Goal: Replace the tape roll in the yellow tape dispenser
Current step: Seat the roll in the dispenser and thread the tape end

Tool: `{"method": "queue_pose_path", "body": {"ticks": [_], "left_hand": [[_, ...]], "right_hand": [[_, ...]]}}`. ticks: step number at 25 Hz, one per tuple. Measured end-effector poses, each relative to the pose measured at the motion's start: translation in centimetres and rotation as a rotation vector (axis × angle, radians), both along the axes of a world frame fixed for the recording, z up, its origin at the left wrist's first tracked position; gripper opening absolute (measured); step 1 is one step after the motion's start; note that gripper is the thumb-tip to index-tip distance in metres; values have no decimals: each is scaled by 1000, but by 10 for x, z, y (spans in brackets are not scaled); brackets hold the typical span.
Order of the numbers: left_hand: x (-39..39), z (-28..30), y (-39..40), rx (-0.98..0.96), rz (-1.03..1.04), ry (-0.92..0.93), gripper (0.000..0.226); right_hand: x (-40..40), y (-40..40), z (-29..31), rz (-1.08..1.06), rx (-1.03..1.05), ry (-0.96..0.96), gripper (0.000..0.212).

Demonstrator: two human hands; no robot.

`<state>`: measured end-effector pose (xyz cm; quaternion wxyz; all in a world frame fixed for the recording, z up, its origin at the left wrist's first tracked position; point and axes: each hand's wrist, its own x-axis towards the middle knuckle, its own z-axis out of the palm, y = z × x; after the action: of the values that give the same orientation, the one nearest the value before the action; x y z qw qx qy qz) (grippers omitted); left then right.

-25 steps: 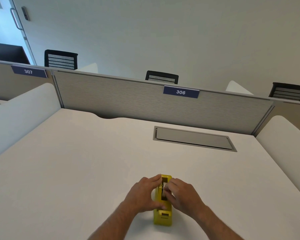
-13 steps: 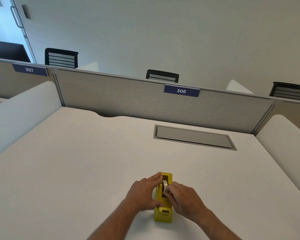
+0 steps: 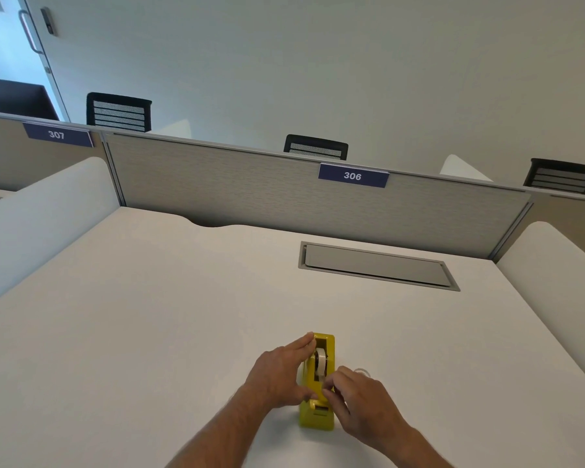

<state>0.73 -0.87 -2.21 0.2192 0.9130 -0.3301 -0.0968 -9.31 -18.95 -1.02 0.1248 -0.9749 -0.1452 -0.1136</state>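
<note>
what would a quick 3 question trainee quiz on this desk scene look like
1. True or false: the white tape roll sits inside the yellow plastic tape dispenser.
2. Which hand rests against the dispenser's side? A) left hand B) right hand C) neither
3. Fill in: the blue label on the grey partition straight ahead reads ___.

Key
1. True: the roll stands upright in the dispenser's slot.
2. A: the left hand lies along the side, while the right hand's fingertips pinch at the roll's near edge.
3. 306, on the blue label.
</note>
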Motion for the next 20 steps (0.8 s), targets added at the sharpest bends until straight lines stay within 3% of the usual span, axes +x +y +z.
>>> {"method": "queue_pose_path", "body": {"ticks": [12,17,20], "left_hand": [[-1,0,-1,-14,14,9,103],[-2,0,0,-18,15,16,103],[-2,1,0,-23,19,24,103]], "right_hand": [[-17,9,-5,-13,38,1,20],[-22,10,-11,-32,28,-8,29],[-21,11,-10,-37,20,-22,18]]}}
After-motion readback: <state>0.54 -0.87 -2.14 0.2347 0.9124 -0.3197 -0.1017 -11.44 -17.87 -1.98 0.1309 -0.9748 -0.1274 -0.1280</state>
